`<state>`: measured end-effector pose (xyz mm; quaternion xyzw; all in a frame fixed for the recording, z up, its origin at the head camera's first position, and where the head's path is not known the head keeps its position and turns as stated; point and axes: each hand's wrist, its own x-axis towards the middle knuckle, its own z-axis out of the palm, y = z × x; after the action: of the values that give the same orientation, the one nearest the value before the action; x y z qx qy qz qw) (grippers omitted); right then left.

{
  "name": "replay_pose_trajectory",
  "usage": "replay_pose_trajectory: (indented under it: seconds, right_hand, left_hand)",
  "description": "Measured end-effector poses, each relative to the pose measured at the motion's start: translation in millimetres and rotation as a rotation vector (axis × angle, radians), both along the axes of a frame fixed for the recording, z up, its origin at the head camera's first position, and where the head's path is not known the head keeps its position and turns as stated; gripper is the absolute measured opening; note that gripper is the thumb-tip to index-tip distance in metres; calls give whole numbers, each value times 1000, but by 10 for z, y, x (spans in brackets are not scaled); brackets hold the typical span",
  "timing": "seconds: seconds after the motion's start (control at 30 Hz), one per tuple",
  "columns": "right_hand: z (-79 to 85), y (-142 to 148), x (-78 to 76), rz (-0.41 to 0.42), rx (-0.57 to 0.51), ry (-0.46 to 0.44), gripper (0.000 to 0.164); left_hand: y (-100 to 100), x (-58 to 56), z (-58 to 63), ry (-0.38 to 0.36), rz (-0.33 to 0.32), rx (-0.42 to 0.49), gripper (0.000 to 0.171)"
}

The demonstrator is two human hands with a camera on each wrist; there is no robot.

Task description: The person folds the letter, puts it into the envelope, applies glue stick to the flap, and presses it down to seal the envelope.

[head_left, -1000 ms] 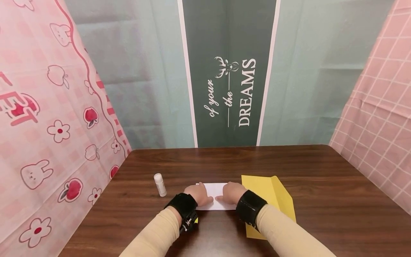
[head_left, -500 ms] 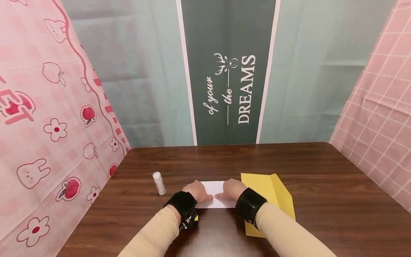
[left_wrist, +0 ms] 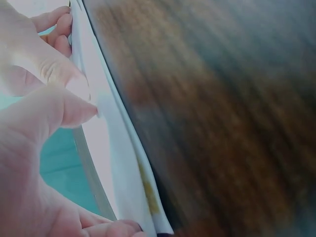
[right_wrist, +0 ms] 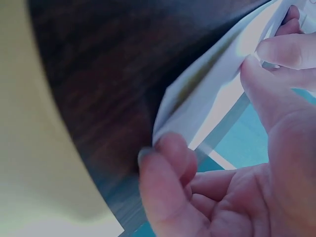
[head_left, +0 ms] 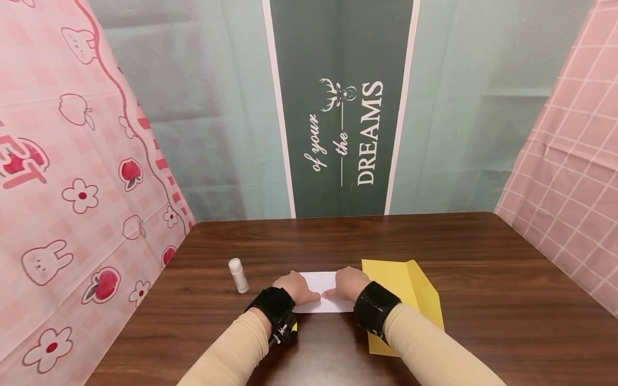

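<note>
Plainly, paper (head_left: 321,283): white, folded, lower centre
Left hand (head_left: 295,288): fingers curled, pinching paper
Right hand (head_left: 350,284): likewise
Sheet (head_left: 392,280): yellow, creased
Tube (head_left: 238,275): white cylinder

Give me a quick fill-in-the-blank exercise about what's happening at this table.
The left hand and right hand hold folded paper coloured ____.
The small tube is nearer the person's ____ hand.
The sheet partly hidden by the right sleeve is ____.
The wristbands are ____.
Missing words: white; left; yellow; black.

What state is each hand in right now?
Left hand: closed, holding the white paper.
Right hand: closed, also holding the white paper.
</note>
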<state>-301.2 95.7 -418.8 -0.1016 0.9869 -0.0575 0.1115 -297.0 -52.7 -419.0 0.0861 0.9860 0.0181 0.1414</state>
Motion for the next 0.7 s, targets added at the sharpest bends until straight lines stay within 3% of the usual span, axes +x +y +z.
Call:
replay_pose_trajectory:
  seconds: [0.23,0.3,0.4,0.5,0.57,0.7]
  right_hand:
    - [-12,-19,-25,-23,72,16,58]
    - [-15,-25,-33,-24,77,19,59]
    - [-32,-24,-37,-25,80,39,60]
    - [-45,-25,-32,-22,73,77,60]
    - [-53,-32,-31,-14,58,101,58]
    - [-63,-39,-32,3,18,126,56]
  left_hand:
    - [-25,-53,-75,-2,4,21,72]
    - [-54,-118,-184,14,-5,25,75]
    - [-67,-126,-211,19,0,34,75]
    - [-74,-106,-189,18,-4,38,75]
    - [-57,-39,-86,5,15,46,71]
    - [-61,-4,-65,19,15,72,74]
